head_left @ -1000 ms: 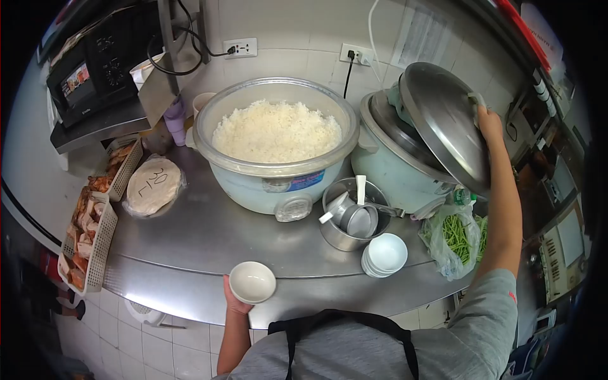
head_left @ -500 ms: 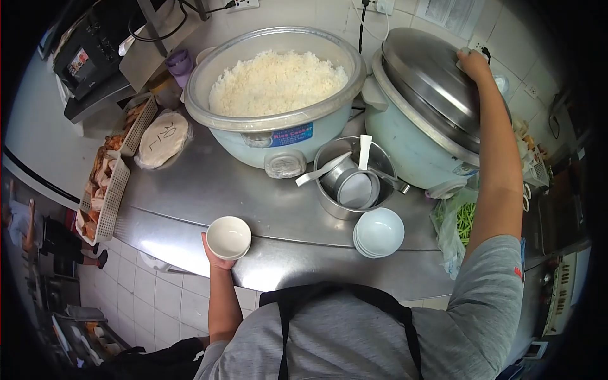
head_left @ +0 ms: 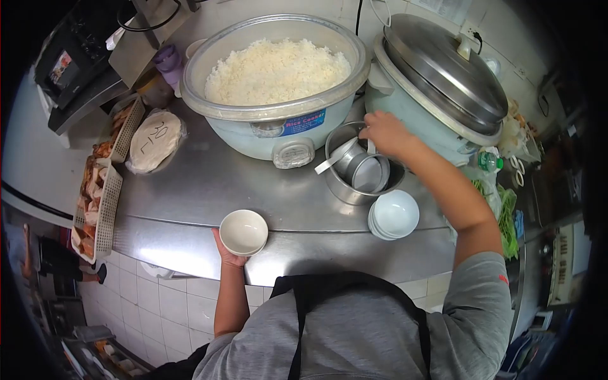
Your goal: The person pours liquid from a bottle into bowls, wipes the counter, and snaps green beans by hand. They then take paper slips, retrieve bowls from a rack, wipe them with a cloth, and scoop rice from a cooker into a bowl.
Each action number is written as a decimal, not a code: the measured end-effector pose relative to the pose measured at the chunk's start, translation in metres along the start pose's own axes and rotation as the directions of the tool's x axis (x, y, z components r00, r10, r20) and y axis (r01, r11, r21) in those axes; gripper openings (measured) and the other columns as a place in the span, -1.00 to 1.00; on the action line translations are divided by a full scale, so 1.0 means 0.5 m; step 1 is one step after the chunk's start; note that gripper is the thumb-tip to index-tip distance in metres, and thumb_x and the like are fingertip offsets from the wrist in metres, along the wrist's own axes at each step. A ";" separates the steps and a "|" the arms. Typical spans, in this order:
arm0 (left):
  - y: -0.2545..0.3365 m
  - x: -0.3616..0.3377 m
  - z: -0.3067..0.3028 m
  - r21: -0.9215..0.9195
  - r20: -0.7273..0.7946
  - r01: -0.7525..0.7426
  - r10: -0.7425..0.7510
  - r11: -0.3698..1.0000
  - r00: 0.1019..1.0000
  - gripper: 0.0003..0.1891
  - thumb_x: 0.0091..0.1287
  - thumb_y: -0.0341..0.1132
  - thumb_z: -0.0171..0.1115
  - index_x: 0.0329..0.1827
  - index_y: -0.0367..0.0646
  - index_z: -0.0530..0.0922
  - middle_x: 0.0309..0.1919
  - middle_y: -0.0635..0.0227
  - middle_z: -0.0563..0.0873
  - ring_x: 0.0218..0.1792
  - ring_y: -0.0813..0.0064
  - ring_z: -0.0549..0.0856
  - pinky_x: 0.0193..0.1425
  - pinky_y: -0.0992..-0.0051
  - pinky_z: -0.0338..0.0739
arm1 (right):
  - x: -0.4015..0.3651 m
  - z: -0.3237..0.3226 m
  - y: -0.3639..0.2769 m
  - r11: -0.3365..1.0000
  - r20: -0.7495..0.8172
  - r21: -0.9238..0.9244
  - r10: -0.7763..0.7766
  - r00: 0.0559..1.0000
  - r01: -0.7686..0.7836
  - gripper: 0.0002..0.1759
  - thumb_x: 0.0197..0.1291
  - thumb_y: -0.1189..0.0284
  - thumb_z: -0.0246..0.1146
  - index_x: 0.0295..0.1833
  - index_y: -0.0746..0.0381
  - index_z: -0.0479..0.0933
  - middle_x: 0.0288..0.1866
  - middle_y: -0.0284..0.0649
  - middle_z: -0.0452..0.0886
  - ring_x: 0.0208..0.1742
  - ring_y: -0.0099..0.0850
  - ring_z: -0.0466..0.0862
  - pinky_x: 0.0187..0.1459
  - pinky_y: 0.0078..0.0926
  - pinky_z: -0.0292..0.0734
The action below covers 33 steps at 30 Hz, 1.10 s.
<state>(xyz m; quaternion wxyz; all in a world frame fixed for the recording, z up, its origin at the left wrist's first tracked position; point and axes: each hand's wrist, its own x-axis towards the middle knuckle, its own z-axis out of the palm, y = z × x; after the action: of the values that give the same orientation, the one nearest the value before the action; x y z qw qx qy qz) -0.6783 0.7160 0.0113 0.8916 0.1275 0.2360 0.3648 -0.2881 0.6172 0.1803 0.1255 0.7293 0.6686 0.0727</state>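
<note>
My left hand [head_left: 230, 254] holds a cream bowl [head_left: 244, 233] from below, over the front edge of the steel counter. Over a metal pot [head_left: 356, 194], my right hand [head_left: 385, 132] has its fingers closed at the upright white handle of a metal scoop [head_left: 367, 175]. A second white handle [head_left: 335, 158] leans across the pot's left rim. Behind stands an open rice cooker [head_left: 231, 128] heaped with white rice [head_left: 278, 73]. Several white bowls [head_left: 395, 215] are stacked in front of the pot.
A second cooker [head_left: 405, 104] with a tilted steel lid [head_left: 443, 60] stands at the back right. Green vegetables [head_left: 508, 218] lie at the right. Baskets of meat [head_left: 95, 190] and a round wrapped packet [head_left: 154, 140] are at the left. Another person's legs [head_left: 60, 259] show far left.
My right hand has let go of the cooker lid's knob and come down left to the scoop handle in the pot. My left hand still holds the bowl.
</note>
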 end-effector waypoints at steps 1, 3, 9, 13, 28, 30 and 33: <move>0.000 0.002 -0.002 -0.028 0.012 0.011 -0.010 1.000 1.000 -0.24 0.06 0.35 -0.22 0.05 -0.14 0.34 -0.03 0.18 0.47 -0.03 0.18 0.49 -0.01 0.15 0.44 | 0.010 0.022 -0.011 0.993 0.078 -0.115 0.038 0.996 -0.029 -0.78 -0.05 0.37 0.08 -0.25 -0.01 0.57 -0.14 -0.28 0.42 -0.01 -0.33 0.35 -0.05 -0.39 0.26; 0.007 0.006 -0.010 -0.087 0.036 0.024 -0.021 0.996 0.999 -0.26 0.07 0.34 -0.21 0.05 -0.13 0.35 -0.02 0.18 0.47 -0.02 0.18 0.48 0.00 0.14 0.42 | 0.034 0.039 -0.024 0.938 0.216 -0.343 0.129 0.968 -0.049 -0.76 -0.04 0.33 0.08 -0.22 -0.04 0.57 -0.09 -0.33 0.40 0.03 -0.36 0.30 -0.02 -0.39 0.21; 0.041 0.021 -0.060 -0.164 0.110 0.150 -0.133 0.975 0.985 -0.23 0.06 0.35 -0.23 0.12 -0.13 0.29 0.05 0.19 0.41 0.04 0.16 0.42 0.06 0.10 0.34 | 0.047 0.012 -0.007 0.827 0.289 -0.557 0.287 0.913 -0.084 -0.78 -0.01 0.32 0.08 -0.25 0.03 0.58 -0.02 -0.33 0.40 0.08 -0.41 0.30 -0.05 -0.35 0.17; 0.133 0.028 -0.030 -0.115 0.173 0.151 -0.130 0.982 0.976 -0.21 0.05 0.36 -0.23 0.13 -0.13 0.27 0.07 0.19 0.40 0.05 0.16 0.41 0.06 0.11 0.34 | 0.025 -0.075 0.005 0.811 0.282 -0.501 0.484 0.828 -0.303 -0.82 -0.02 0.35 0.08 -0.31 0.07 0.57 -0.18 -0.29 0.54 -0.06 -0.42 0.46 0.00 -0.31 0.17; 0.388 0.205 0.352 -0.072 0.725 0.033 0.030 0.997 0.688 -0.34 0.14 0.22 -0.14 0.12 -0.12 0.29 0.07 0.22 0.40 0.06 0.20 0.41 0.10 0.17 0.34 | -0.152 -0.172 -0.081 0.747 0.158 -0.374 0.636 0.756 -0.550 -0.80 -0.06 0.46 0.04 -0.25 0.14 0.45 -0.41 -0.12 0.56 -0.33 -0.20 0.59 -0.31 -0.22 0.44; 0.392 0.241 0.406 0.002 0.675 -0.055 0.039 0.999 0.737 -0.36 0.15 0.21 -0.15 0.11 -0.13 0.30 0.05 0.23 0.42 0.05 0.24 0.42 0.11 0.18 0.33 | -0.153 -0.193 -0.060 0.697 0.119 -0.492 0.647 0.753 -0.521 -0.81 -0.06 0.47 0.02 -0.26 0.16 0.43 -0.42 -0.14 0.56 -0.34 -0.20 0.59 -0.33 -0.23 0.45; 0.388 0.303 0.479 0.077 0.570 -0.150 0.080 0.986 0.818 -0.40 0.15 0.19 -0.13 0.07 -0.11 0.33 0.02 0.27 0.44 0.05 0.27 0.42 0.11 0.20 0.31 | -0.110 -0.293 -0.036 0.527 -0.006 -0.366 0.823 0.568 -0.767 -0.80 -0.01 0.43 0.02 -0.22 0.20 0.38 -0.41 -0.09 0.56 -0.35 -0.15 0.58 -0.35 -0.22 0.45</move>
<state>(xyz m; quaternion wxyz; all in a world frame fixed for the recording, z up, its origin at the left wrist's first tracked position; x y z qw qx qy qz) -0.5757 0.9465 0.2444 0.8886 0.2962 -0.0253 0.3492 -0.3505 0.5762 0.3188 0.2532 0.9253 0.2253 0.1704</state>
